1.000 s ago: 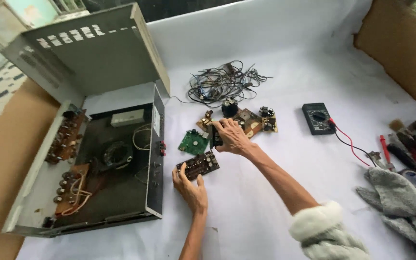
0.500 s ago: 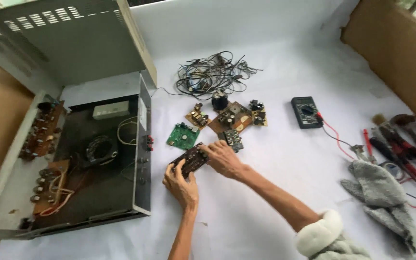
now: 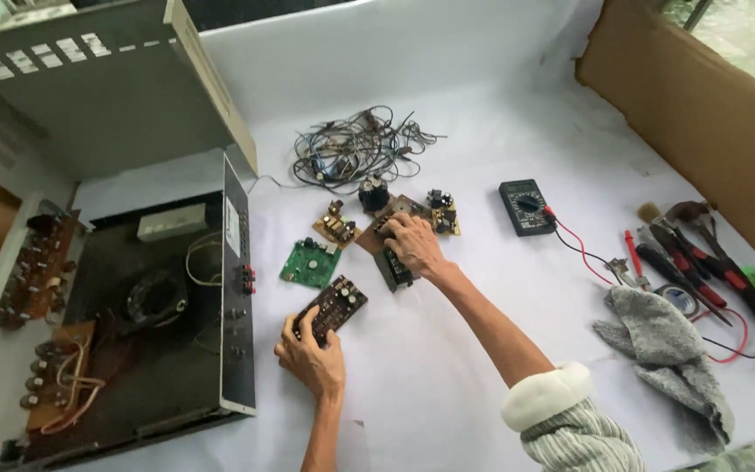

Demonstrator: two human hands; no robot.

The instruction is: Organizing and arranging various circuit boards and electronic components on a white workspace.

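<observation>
My left hand point(image 3: 312, 358) grips the near end of a dark brown circuit board point(image 3: 335, 306), holding it just above the white sheet. My right hand point(image 3: 412, 245) reaches across and rests on a dark narrow board point(image 3: 392, 269) and a brown board point(image 3: 399, 212), fingers curled over them. A green circuit board point(image 3: 310, 263) lies flat between the two hands. Two small yellowish boards with parts point(image 3: 337, 225) point(image 3: 443, 212) and a black capacitor block point(image 3: 373, 194) lie close by.
An opened grey metal amplifier case point(image 3: 133, 306) with its raised lid point(image 3: 98, 79) fills the left. A tangle of wires point(image 3: 351, 149) lies behind the boards. A multimeter point(image 3: 526, 206), screwdrivers and brushes point(image 3: 701, 262), and a grey cloth point(image 3: 666, 350) are at right. Cardboard wall point(image 3: 701, 114) at right.
My right hand has left the brown board that my left hand holds and moved back up to the boards behind it. The camera view has shifted closer and lower.
</observation>
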